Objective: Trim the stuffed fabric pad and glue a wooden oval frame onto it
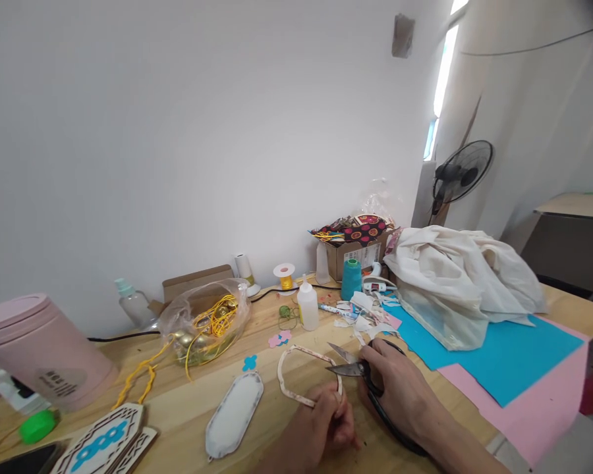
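In the head view, my left hand (321,421) is closed on the lower right part of a thin cream frame (290,393) with an open middle. My right hand (402,388) grips black-handled scissors (350,370), their blades parted around the frame's right side, close to my left fingers. Left of my hands lies a white elongated panel (234,415) with a marked, greyish rim. A blue paper flower (250,363) rests just above that panel, and pink and blue paper flowers (279,338) lie farther back.
Behind are a white squeeze bottle (308,306), teal thread (351,280), paper scraps (368,316) and a filled box (356,257). Blue paper (514,355) and a white cloth bag (454,283) lie right. A pink bin (54,355) and decorated pieces (103,438) are left.
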Demonstrator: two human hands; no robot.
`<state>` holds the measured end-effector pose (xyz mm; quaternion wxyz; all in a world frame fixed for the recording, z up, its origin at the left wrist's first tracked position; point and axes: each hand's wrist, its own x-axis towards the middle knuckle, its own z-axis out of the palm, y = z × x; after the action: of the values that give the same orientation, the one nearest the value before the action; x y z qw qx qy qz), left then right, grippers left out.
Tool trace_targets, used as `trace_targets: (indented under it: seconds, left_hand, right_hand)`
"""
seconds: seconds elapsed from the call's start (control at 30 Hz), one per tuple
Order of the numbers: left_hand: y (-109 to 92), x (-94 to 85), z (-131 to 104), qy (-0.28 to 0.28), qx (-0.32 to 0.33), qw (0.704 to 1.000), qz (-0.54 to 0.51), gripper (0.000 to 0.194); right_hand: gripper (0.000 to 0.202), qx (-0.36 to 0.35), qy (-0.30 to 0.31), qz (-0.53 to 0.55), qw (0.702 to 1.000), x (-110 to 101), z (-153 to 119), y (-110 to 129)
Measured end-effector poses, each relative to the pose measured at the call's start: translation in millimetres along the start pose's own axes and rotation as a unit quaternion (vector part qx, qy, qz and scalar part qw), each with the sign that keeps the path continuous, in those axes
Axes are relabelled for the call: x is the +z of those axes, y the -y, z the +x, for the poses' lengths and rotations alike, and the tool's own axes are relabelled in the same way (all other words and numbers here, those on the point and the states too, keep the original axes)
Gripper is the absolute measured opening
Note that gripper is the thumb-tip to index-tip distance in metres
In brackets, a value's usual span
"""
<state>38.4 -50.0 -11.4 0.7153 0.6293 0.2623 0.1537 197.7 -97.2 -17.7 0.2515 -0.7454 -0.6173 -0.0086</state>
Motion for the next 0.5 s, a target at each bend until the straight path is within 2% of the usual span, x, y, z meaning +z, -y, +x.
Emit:
trace_targets:
  seconds: [0.1,0.17,0.33,0.43,0.5]
  left_hand:
    - [6,-0.4,-5,0.022,-0.033,0.999,-0.006,0.02]
    - [10,-2.7,-5,0.03,-0.027,0.997,-0.066,0.02]
    - [12,-7.0,1,0.059,-0.018,0.986,-0.152,0.019]
    - [10,-7.1,1,0.071,-0.029,0.982,-0.174,0.016]
    - [9,-7.4,0,0.08,-0.037,0.979,-0.183,0.013]
  right_hand:
    - [0.013,0.045,-0.028,-0.014,0.999,0,5,-7]
    - [0.013,0.038,-0.034,0.004,0.999,-1,6,-10]
    - [0.013,0.02,-0.04,0.16,0.986,-8,3,-4]
    - [0.017,0.024,0.015,0.313,0.949,-15,1,12]
    - [0.022,0.029,0.071,0.431,0.899,-17,3,24]
